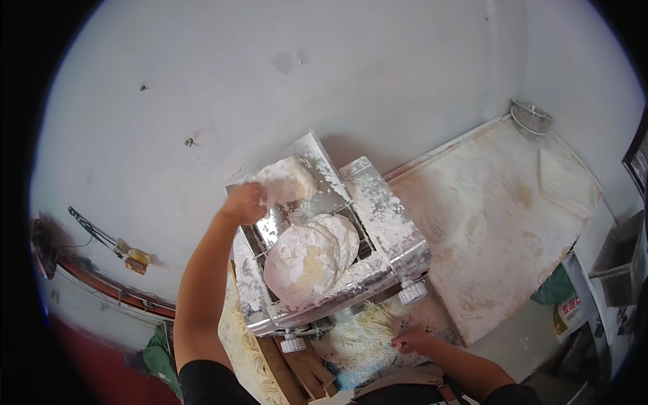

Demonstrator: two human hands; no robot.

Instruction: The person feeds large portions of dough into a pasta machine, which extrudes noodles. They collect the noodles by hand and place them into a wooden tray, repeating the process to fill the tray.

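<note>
A noodle machine (324,309) of flour-dusted metal stands before me. Two or more flat, floury dough pieces (304,263) overlap on its top. On the metal tray at its far end lies a thick floured dough piece (293,177). My left hand (246,203) is at the near left side of that piece, blurred, its fingers curled; whether it grips anything is unclear. Below the machine's front, cut fresh noodles (377,319) hang or lie in a bunch. My right hand (412,340) is at the lower end of this bunch, its fingers closed around the noodle ends.
A floured worktable (486,223) adjoins the machine at right, with metal bowls (531,119) at its far corner and a folded cloth or sheet (564,182). Wooden slats (304,369) and a tray of noodles (248,349) are at lower left. A wall (354,76) rises behind.
</note>
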